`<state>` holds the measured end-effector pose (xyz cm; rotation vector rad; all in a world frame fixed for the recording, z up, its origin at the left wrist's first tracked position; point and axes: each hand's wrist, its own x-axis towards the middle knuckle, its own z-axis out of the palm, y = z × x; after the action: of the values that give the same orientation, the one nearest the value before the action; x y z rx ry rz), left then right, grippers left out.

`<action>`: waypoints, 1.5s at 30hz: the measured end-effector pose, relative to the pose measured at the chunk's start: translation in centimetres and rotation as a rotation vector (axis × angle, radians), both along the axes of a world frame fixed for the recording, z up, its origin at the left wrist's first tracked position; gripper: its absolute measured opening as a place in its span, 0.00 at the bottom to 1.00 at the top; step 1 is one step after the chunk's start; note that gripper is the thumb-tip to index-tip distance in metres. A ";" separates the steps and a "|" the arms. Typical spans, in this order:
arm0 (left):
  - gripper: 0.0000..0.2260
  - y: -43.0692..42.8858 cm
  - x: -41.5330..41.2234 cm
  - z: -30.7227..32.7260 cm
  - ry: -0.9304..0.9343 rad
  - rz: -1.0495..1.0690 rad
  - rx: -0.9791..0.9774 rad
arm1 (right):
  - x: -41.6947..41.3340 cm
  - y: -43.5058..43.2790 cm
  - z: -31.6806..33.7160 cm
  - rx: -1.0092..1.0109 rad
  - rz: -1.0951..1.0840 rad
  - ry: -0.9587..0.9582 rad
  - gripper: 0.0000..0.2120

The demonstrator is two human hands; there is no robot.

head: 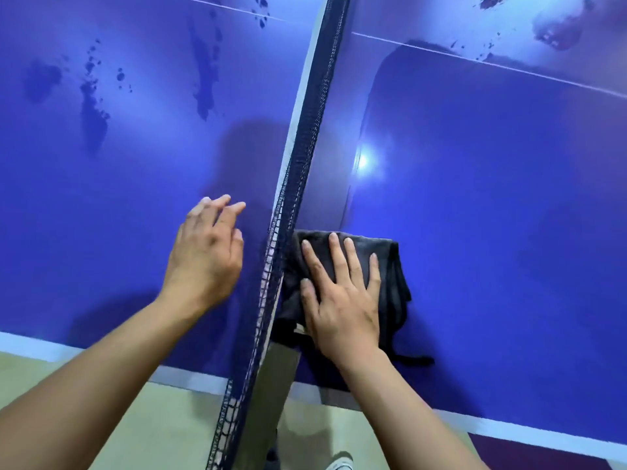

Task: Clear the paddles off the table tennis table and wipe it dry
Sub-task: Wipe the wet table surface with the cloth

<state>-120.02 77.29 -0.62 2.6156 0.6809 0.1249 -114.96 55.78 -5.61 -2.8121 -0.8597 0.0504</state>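
The blue table tennis table (475,198) fills the view, split by a dark net (305,157) running from near to far. My right hand (342,300) lies flat, fingers straight, pressing a dark grey cloth (395,276) onto the table just right of the net near the front edge. My left hand (207,252) hovers or rests on the left half beside the net, fingers loosely bent and holding nothing. Dark wet patches (91,106) mark the far left half, and more water spots (492,1) lie at the far right. No paddle is in view.
The table's white front edge line (40,347) runs across the bottom, with pale floor (163,429) below it. A net post clamp (278,374) sticks out at the front edge. A shoe (339,464) shows on the floor.
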 end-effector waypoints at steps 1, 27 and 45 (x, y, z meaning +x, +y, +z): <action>0.25 0.6 0.0 -0.8 0.025 -0.022 0.035 | 1.3 1.3 -0.1 0.006 -0.018 0.007 0.26; 0.24 -0.1 8.3 4.6 -0.118 0.083 -0.173 | 22.6 10.7 0.7 -0.035 0.075 0.035 0.31; 0.16 -9.5 27.9 2.8 -0.179 -0.036 -0.037 | 50.2 17.3 1.2 -0.021 0.107 0.126 0.26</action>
<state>-92.15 67.74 2.15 2.5419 0.5682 0.3277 -64.78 73.08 -4.38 -2.7450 -0.9843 0.2506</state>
